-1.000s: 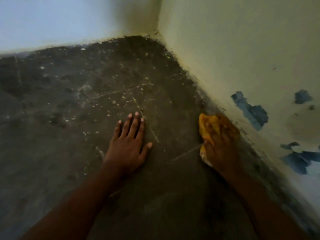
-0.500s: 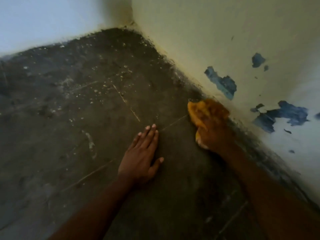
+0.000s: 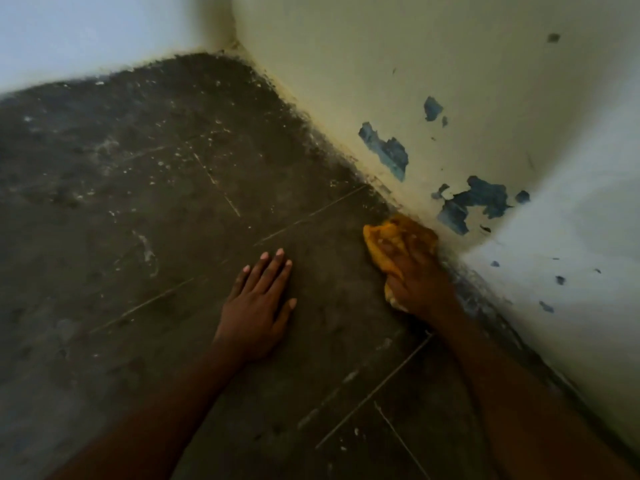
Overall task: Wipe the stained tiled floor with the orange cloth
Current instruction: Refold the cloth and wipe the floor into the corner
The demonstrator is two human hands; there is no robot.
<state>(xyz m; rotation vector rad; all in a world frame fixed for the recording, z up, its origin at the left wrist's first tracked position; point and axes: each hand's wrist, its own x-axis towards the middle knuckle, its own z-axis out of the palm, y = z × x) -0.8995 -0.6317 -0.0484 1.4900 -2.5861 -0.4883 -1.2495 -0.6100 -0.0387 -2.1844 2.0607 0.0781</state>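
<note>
The dark tiled floor (image 3: 145, 209) is stained with pale specks and smears, with thin grout lines crossing it. My right hand (image 3: 420, 282) presses the crumpled orange cloth (image 3: 388, 237) onto the floor right at the foot of the right wall. The cloth sticks out ahead of my fingers and a little below my palm. My left hand (image 3: 258, 306) lies flat on the floor to the left of the cloth, fingers together and pointing away, holding nothing.
A cream wall (image 3: 450, 81) with blue patches of peeled paint (image 3: 388, 152) runs along the right and meets a pale wall (image 3: 86, 32) at the far corner. Dark grime lines the foot of the right wall.
The view has shifted back along the right wall, away from the corner. My right hand has moved the cloth along the wall's foot towards me; my left hand has shifted back too, still flat.
</note>
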